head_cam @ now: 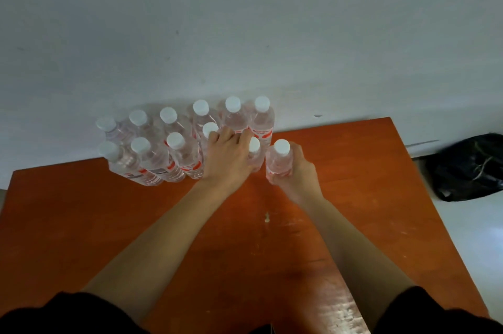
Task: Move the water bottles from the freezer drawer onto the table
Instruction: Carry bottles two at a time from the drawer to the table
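Observation:
Several clear water bottles with white caps stand in two rows (pixel 174 151) at the far edge of the orange table (pixel 109 224), against the wall. My left hand (pixel 226 156) reaches over the front row and holds a bottle (pixel 254 154) at its right end; only that bottle's cap and shoulder show past my fingers. Just to the right, my right hand (pixel 296 175) grips another upright bottle (pixel 280 162) round its lower body, standing on or just above the table. The freezer drawer is out of view.
A pale wall (pixel 245 34) rises directly behind the bottles. A black plastic bag (pixel 468 167) lies on the light floor to the right of the table. A small pale speck (pixel 267 217) marks the tabletop between my forearms.

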`<state>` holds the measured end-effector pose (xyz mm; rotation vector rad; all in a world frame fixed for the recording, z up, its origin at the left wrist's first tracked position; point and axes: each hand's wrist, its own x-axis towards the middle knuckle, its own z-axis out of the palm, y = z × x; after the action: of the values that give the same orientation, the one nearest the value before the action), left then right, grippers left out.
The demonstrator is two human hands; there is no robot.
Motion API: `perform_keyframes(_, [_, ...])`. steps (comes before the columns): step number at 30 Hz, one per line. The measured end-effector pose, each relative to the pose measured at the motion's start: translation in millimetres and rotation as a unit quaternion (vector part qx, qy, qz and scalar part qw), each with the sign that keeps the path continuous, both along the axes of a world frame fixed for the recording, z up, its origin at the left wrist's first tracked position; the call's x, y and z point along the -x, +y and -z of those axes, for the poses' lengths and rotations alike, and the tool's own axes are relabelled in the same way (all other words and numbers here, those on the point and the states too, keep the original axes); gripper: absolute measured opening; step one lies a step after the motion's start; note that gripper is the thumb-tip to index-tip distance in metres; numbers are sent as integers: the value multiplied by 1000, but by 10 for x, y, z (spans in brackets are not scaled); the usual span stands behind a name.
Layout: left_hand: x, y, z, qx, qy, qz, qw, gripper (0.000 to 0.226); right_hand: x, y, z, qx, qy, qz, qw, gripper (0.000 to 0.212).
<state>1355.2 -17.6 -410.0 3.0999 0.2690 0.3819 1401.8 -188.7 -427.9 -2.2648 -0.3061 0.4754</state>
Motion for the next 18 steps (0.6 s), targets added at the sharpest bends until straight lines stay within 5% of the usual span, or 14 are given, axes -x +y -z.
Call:
perform_keyframes(12, [-181, 323, -75, 15, 60, -25, 998, 67, -380, 457, 148, 9, 13, -1, 1000, 83])
perform_keyframes(18, [-127, 321, -105, 24, 57, -1, 998, 69, -297, 407, 108, -10, 47, 13, 999, 114])
